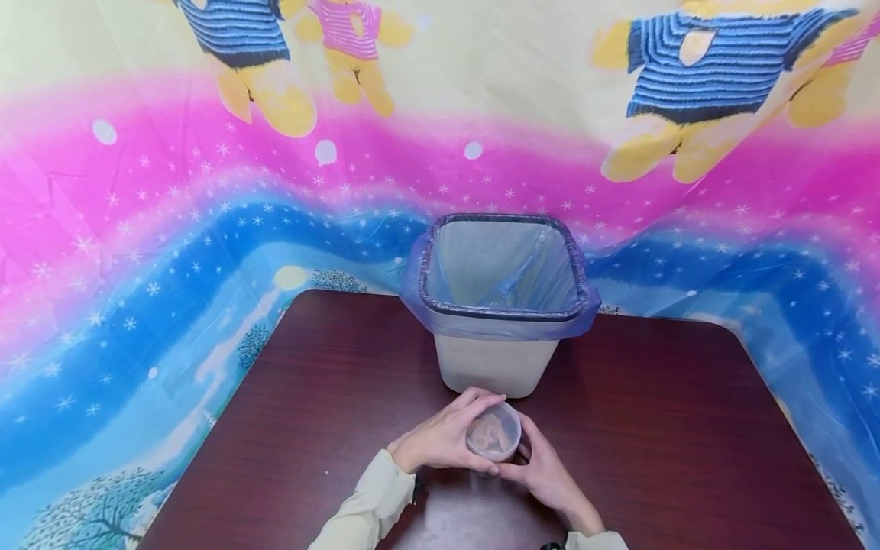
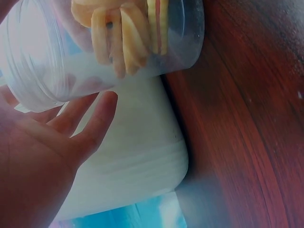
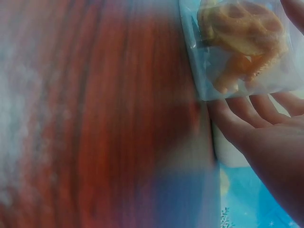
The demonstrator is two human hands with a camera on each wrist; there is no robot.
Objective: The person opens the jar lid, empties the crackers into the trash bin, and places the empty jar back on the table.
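A clear plastic jar (image 1: 493,431) with a ridged round top stands upright, low over or on the table; I cannot tell which. Tan, biscuit-like pieces (image 2: 121,40) show through its wall, and again as pieces (image 3: 247,28) in the right wrist view. My left hand (image 1: 450,434) curves around the upper part of the jar, thumb at the near side and fingers at the far side. Lower on the opposite side, my right hand (image 1: 546,467) holds the jar's body, some of its fingers hidden behind it.
Just beyond the jar stands a pale waste bin (image 1: 495,359) lined with a bluish plastic bag (image 1: 412,286) folded over its dark rim. Both are on a dark reddish-brown table (image 1: 309,397). A colourful printed cloth (image 1: 172,229) with bears hangs around the back and sides.
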